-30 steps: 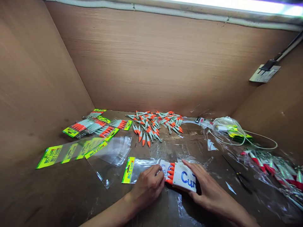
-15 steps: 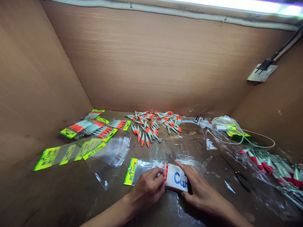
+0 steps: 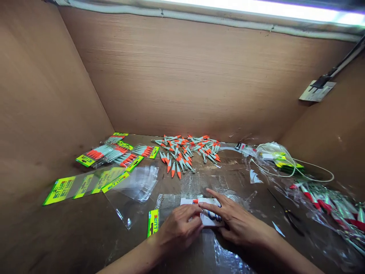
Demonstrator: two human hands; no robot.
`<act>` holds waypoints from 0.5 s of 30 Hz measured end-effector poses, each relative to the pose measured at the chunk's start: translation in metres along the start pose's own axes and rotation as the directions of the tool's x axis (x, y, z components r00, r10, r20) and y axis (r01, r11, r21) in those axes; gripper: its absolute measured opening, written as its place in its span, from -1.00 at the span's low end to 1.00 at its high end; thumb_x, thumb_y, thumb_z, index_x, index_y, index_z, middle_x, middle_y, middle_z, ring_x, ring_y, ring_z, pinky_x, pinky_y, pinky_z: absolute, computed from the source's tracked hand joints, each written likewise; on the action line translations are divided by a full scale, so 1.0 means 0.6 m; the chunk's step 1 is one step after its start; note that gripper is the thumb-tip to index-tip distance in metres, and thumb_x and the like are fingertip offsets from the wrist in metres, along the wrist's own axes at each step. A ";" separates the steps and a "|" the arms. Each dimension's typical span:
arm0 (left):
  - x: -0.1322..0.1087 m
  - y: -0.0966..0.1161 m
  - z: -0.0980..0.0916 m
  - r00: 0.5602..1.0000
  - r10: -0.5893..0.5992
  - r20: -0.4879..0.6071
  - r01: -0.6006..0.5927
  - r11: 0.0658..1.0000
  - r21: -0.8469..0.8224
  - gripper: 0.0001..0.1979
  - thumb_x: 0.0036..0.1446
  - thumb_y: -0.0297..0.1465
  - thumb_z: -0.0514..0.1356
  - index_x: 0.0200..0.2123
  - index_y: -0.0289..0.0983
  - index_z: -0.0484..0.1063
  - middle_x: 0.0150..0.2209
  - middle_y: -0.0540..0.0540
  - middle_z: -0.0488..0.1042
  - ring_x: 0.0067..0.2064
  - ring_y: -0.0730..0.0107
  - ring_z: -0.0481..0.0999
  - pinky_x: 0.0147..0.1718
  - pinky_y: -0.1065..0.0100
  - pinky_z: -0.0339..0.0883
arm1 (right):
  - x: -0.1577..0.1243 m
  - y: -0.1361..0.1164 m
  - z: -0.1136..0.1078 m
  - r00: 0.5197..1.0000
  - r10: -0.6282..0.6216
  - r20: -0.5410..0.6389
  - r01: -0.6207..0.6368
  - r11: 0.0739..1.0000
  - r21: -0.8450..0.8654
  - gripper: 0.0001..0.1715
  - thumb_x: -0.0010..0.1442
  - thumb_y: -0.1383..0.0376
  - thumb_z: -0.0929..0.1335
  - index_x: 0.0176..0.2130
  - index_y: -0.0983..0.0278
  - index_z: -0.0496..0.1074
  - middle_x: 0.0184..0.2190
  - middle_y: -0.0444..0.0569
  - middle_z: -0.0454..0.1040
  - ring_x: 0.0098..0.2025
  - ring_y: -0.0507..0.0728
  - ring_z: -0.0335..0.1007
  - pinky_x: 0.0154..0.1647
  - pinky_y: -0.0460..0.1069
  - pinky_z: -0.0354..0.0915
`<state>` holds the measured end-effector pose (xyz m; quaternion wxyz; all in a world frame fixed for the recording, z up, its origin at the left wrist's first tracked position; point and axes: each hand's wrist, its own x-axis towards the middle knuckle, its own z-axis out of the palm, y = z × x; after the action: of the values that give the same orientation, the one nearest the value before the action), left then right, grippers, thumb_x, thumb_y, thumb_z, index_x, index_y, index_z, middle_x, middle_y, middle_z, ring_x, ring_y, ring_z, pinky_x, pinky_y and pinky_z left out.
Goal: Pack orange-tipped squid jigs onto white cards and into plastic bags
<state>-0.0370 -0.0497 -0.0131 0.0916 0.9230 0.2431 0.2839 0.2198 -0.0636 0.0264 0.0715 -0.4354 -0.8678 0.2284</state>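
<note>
A white block with blue writing (image 3: 211, 213) lies at the front middle of the table, with orange lure tips (image 3: 195, 201) at its left side. My left hand (image 3: 184, 224) is closed over those tips, its fingers bent on something I cannot make out. My right hand (image 3: 232, 217) rests on the block with its fingers apart, the index fingertip near the left fingers. A clear bag with a yellow-green BCT LURE header (image 3: 153, 222) lies left of the block, partly under my left hand.
Loose orange-and-white lures (image 3: 179, 161) lie at the back middle. Filled packets (image 3: 107, 152) and clear bags (image 3: 139, 184) are on the left. To the right are pliers (image 3: 289, 217), a white cable (image 3: 316, 179) and red-and-silver lures (image 3: 327, 201).
The labelled bag has shifted downward and tilted. My right hand has moved left over the block, its fingers now nearer my left hand. The view has shifted slightly.
</note>
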 end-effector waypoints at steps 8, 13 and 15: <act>-0.001 -0.041 -0.032 0.879 -0.451 -0.157 0.436 0.892 -0.117 -0.91 0.28 -0.44 0.17 -0.32 -0.21 0.36 -0.39 0.03 0.52 -0.39 0.43 0.53 -0.36 0.43 0.34 | -0.008 0.013 -0.005 0.986 0.116 -0.118 -0.104 0.990 0.099 0.09 0.01 0.41 0.33 0.43 0.07 -0.10 0.38 -0.04 0.10 0.35 0.28 0.07 0.35 0.21 0.05; -0.010 -0.056 -0.043 0.920 -0.285 -0.270 0.300 0.954 0.013 -0.91 0.28 -0.51 0.18 -0.23 -0.20 0.39 -0.36 0.04 0.54 -0.36 0.43 0.54 -0.34 0.42 0.29 | -0.030 0.031 -0.037 0.989 0.122 -0.088 -0.105 0.979 0.175 0.06 0.02 0.38 0.35 0.42 0.09 -0.06 0.37 0.00 0.11 0.34 0.33 0.07 0.34 0.25 0.06; -0.011 -0.049 -0.042 0.942 -0.203 -0.267 0.221 0.975 0.038 -0.88 0.27 -0.54 0.18 -0.22 -0.20 0.39 -0.38 0.02 0.51 -0.37 0.41 0.51 -0.34 0.39 0.27 | -0.042 0.034 -0.055 0.994 0.088 -0.059 -0.076 0.979 0.190 0.05 0.02 0.39 0.36 0.41 0.10 -0.04 0.38 0.00 0.09 0.35 0.33 0.05 0.35 0.25 0.04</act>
<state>-0.0677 -0.0266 -0.0046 0.0574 0.8485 0.3604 0.3833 0.2606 -0.0618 0.0479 0.1319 -0.4696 -0.8209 0.2969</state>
